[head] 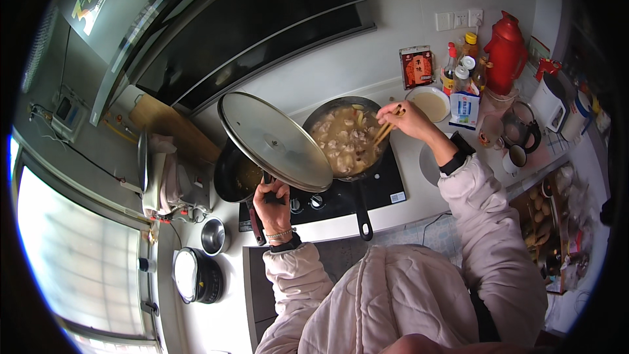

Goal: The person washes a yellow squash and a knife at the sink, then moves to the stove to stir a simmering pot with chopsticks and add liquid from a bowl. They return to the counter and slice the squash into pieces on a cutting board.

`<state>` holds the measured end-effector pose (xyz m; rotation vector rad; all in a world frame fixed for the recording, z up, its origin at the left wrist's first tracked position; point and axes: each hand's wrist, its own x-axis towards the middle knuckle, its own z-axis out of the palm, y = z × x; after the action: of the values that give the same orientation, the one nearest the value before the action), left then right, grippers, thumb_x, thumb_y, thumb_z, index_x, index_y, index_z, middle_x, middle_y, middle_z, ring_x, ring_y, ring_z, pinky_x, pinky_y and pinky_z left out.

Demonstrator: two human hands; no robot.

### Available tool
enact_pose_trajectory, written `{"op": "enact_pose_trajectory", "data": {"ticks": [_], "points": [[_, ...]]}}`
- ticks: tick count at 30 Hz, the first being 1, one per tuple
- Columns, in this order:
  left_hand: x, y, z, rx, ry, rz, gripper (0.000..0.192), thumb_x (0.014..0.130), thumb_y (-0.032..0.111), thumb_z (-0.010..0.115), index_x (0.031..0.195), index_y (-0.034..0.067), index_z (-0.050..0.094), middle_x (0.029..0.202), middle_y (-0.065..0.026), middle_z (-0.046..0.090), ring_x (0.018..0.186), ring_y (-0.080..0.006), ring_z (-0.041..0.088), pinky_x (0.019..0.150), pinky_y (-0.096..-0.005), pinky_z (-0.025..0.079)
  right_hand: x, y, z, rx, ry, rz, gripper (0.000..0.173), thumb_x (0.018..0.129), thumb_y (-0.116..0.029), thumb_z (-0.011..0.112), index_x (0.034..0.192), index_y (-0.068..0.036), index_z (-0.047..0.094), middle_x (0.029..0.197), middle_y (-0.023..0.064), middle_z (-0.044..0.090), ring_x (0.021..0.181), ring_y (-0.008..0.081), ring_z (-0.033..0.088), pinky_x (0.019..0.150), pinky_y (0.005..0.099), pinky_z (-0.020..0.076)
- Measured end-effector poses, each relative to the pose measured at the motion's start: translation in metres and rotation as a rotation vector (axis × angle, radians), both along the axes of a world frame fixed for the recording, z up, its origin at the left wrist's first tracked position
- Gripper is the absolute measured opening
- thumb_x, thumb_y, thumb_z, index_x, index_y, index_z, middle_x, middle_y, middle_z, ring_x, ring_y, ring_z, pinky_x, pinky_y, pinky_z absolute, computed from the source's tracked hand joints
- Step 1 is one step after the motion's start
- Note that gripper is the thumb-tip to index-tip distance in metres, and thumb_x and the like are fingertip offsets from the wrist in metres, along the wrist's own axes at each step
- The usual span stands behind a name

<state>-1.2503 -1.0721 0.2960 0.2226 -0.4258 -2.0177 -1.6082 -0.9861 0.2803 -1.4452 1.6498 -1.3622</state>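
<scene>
My left hand point(272, 206) grips a black handle at the near edge of a large glass pan lid point(275, 140), which is tilted up over the stove. In my right hand point(410, 120) is a pair of wooden chopsticks point(385, 132), their tips down in the food. Chunks of meat in brownish broth point(344, 140) fill a black wok point(364, 173) on the right side of the black gas hob point(388, 182). Partly behind the lid, a second dark pan point(228, 177) with a little liquid stands on the left side.
Right of the wok are a bowl of pale liquid point(428, 103), seasoning bottles point(461, 76), a red thermos flask point(505, 54), a glass teapot point(520, 120) and a mug point(514, 158). A steel bowl point(214, 236) and a black appliance point(199, 275) stand left. The range hood point(265, 34) overhangs the back.
</scene>
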Motion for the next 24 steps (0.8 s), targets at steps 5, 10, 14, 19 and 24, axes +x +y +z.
{"op": "enact_pose_trajectory", "data": {"ticks": [5, 10, 14, 19, 24], "points": [[-0.002, -0.004, -0.004, -0.005, -0.025, -0.004, 0.024, 0.072, -0.005, 0.049, 0.095, -0.004, 0.055, 0.085, -0.0049, 0.054, 0.062, -0.0115, 0.038, 0.051, -0.0210, 0.035, 0.003, -0.002, -0.001, 0.003, 0.041, -0.049, 0.020, 0.085, -0.009, 0.049, 0.093, -0.001, 0.065, 0.083, 0.0084, 0.068, 0.079, 0.0146, 0.064, 0.074, 0.0264, 0.0483], [-0.007, -0.003, -0.002, -0.001, -0.001, -0.039, 0.028, 0.072, -0.005, 0.048, 0.099, -0.005, 0.053, 0.087, -0.0056, 0.053, 0.063, -0.0117, 0.038, 0.051, -0.0207, 0.035, -0.007, -0.024, -0.016, -0.090, 0.081, -0.114, 0.017, 0.085, -0.011, 0.053, 0.093, -0.003, 0.066, 0.086, 0.0083, 0.068, 0.081, 0.0177, 0.064, 0.077, 0.0283, 0.0473], [-0.009, 0.001, 0.000, 0.009, -0.002, -0.014, 0.029, 0.072, -0.006, 0.047, 0.100, -0.005, 0.053, 0.087, -0.0059, 0.053, 0.063, -0.0117, 0.039, 0.052, -0.0208, 0.035, -0.008, -0.037, -0.026, -0.091, 0.118, -0.134, 0.016, 0.085, -0.013, 0.054, 0.093, -0.005, 0.067, 0.086, 0.0072, 0.068, 0.081, 0.0177, 0.064, 0.076, 0.0280, 0.0474], [-0.009, 0.006, 0.003, -0.017, 0.019, -0.027, 0.031, 0.072, -0.005, 0.047, 0.102, -0.005, 0.053, 0.089, -0.0060, 0.053, 0.063, -0.0115, 0.039, 0.052, -0.0207, 0.035, -0.006, -0.041, -0.025, -0.191, 0.082, -0.150, 0.017, 0.084, -0.014, 0.055, 0.092, -0.006, 0.067, 0.086, 0.0072, 0.068, 0.083, 0.0180, 0.064, 0.076, 0.0284, 0.0477], [-0.009, 0.004, 0.004, -0.034, 0.001, -0.045, 0.031, 0.072, -0.005, 0.047, 0.102, -0.005, 0.053, 0.089, -0.0056, 0.053, 0.062, -0.0110, 0.038, 0.053, -0.0204, 0.035, 0.011, -0.044, -0.023, -0.096, 0.050, -0.035, 0.018, 0.085, -0.012, 0.054, 0.095, -0.005, 0.067, 0.085, 0.0061, 0.069, 0.080, 0.0155, 0.064, 0.074, 0.0273, 0.0480]]}}
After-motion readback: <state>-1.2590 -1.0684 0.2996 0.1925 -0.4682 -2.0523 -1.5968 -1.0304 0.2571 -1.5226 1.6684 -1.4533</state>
